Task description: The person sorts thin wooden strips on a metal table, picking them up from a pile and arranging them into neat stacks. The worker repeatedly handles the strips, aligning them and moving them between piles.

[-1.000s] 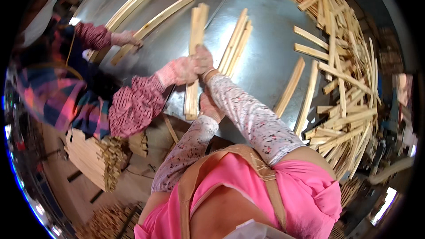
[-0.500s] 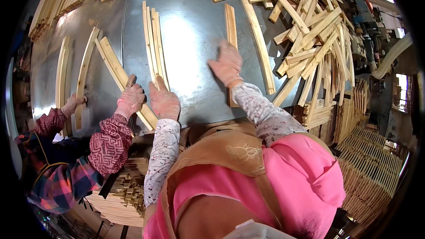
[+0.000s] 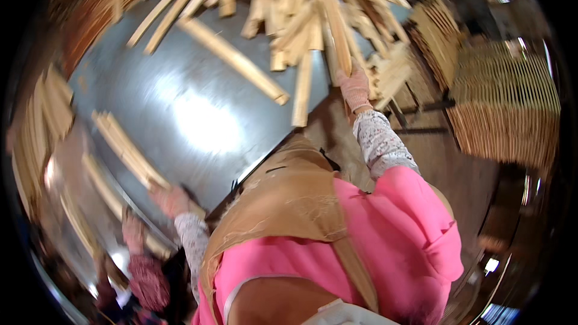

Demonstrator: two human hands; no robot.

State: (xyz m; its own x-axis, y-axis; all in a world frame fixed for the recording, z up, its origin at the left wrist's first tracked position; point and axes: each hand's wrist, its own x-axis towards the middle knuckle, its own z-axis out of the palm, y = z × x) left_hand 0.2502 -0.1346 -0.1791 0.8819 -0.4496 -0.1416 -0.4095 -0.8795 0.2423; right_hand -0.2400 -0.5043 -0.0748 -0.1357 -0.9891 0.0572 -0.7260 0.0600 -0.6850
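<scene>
My right hand (image 3: pixel 354 87) is closed round the near end of a curved wooden slat (image 3: pixel 335 21), which points away from me over the loose pile. At the lower left, my left hand (image 3: pixel 170 200), a little blurred, grips the near end of a small bundle of wooden slats (image 3: pixel 123 144) lying on the metal table (image 3: pixel 241 105). The fingertips of that hand are partly hidden against the wood. A single slat (image 3: pixel 235 60) lies slantwise on the table between my hands.
A jumbled slat pile (image 3: pixel 295 6) covers the far side. Left of me, a co-worker's hand (image 3: pixel 133 232) is at another slat (image 3: pixel 102 186). Stacked slats (image 3: pixel 42 138) stand at the far left; a large ribbed wooden stack (image 3: pixel 506 105) is on the right.
My view has swung to the right. My right hand has moved from above the table to the pile's right side and now holds a slat. My left hand stays at its bundle.
</scene>
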